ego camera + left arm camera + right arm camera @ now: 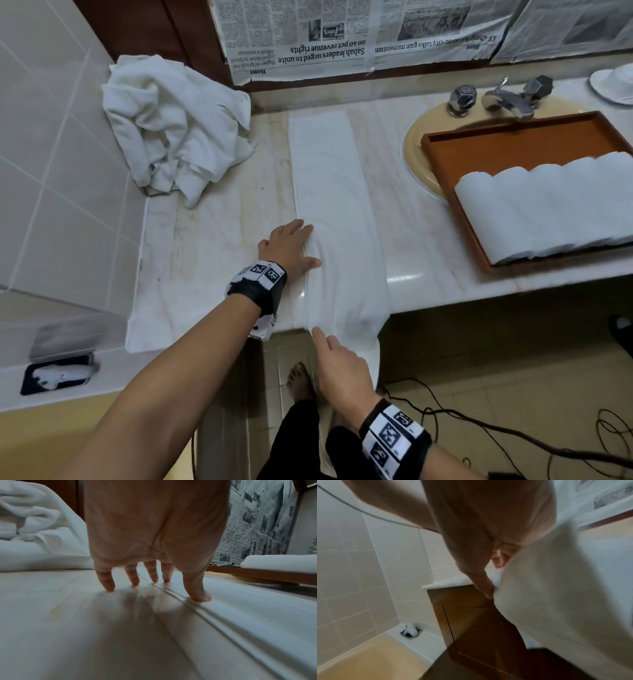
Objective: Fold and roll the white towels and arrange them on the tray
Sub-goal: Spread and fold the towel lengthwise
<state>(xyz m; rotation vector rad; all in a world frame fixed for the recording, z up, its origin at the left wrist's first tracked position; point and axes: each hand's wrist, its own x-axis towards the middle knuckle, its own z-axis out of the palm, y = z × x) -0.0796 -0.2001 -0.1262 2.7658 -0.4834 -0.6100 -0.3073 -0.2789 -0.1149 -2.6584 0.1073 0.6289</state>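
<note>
A white towel (329, 205), folded into a long strip, lies along the marble counter (212, 240), and its near end hangs over the front edge. My left hand (306, 246) lies flat at the strip's left edge. In the left wrist view its fingertips (109, 588) press the counter and the thumb rests on the towel (248, 612). My right hand (322, 339) pinches the hanging end below the counter edge. The right wrist view shows the thumb (485, 585) against the towel (556, 601). Several rolled towels (548, 209) lie side by side in the brown tray (442, 140).
A heap of loose white towels (174, 126) sits at the back left of the counter. The tray rests over a beige sink (414, 150) with a chrome faucet (503, 97). Newspaper (308, 34) covers the wall. Cables (513, 421) trail on the floor.
</note>
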